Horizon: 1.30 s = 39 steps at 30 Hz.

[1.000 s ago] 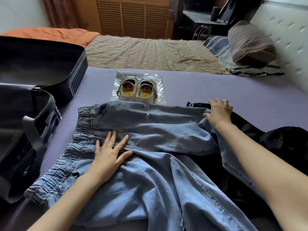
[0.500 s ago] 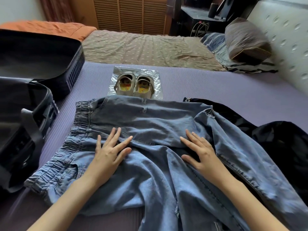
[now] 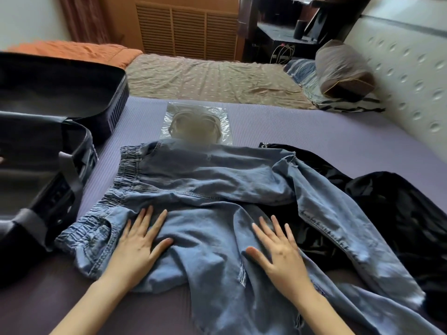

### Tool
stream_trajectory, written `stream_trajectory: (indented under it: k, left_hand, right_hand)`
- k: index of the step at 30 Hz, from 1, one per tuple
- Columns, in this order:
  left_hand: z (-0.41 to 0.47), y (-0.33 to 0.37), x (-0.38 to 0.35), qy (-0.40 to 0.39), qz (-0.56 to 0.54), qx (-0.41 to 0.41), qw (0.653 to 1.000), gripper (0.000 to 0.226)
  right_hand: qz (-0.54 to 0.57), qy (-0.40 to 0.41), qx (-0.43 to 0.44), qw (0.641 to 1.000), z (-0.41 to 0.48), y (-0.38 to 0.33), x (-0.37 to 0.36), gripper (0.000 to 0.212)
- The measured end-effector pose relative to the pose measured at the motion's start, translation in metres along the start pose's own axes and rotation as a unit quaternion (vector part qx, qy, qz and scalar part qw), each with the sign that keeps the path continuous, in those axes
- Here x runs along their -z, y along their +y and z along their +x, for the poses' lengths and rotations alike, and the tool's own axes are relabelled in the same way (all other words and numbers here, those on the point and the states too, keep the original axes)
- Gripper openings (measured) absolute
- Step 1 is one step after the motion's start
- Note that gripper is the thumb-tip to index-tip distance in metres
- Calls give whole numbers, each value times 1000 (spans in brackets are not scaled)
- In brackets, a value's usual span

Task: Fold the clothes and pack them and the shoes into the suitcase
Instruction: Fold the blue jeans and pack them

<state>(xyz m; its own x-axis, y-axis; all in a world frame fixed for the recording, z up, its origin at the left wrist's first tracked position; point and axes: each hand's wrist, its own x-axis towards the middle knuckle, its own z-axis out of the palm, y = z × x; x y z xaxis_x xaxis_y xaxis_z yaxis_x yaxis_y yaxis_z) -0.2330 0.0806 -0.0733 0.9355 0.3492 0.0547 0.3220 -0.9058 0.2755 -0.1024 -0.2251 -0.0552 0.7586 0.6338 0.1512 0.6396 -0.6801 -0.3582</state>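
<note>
Bare forearms [image 3: 96, 301], left hand [image 3: 137, 245], right hand [image 3: 280, 252], nails seemingly short

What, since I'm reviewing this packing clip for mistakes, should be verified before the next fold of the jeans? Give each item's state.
1. Both hands flat on the jeans: ok. The left hand and right hand press on the denim with straight fingers.
2. Jeans smoothed out: not ok. The right-side leg lies rumpled.
3. Jeans separated from other clothes: not ok. That leg drapes over the black garment.
4. Suitcase open and close by: ok, it lies open at the left.
5. Shoes free of the fold: cannot tell. The jeans' far edge meets their clear bag.
6. Space inside the suitcase: cannot tell, as the interior is dark.
</note>
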Motion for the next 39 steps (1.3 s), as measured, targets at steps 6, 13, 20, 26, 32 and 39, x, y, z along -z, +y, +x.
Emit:
stream_trajectory:
  k: [6,13,20,26,32,39]
  left_hand:
    - [-17,-26,13,-17,16,-5,1000,90]
    - [-22,-35,20,-20,17,-21,999,96]
    - [-20,21,36,-37,-50,-56,997,102]
    - [-9,99,19,-78,-110,-155,979,107]
    - [14,154,9,-85,-114,-194,971,112]
    - [56,207,2,-51,-101,-197,974,57]
  right_hand:
    - [-74,1,27,997,11,5,-13,69]
    - [-91,-19,66,993,21,11,-10,61]
    - [-3,68,42,997,-9,10,12,48]
    - [56,80,-12,995,-48,32,31,42]
    - [43,227,-80,970,-44,60,73,25]
    - [-25,91,-227,969,-33,100,112,69]
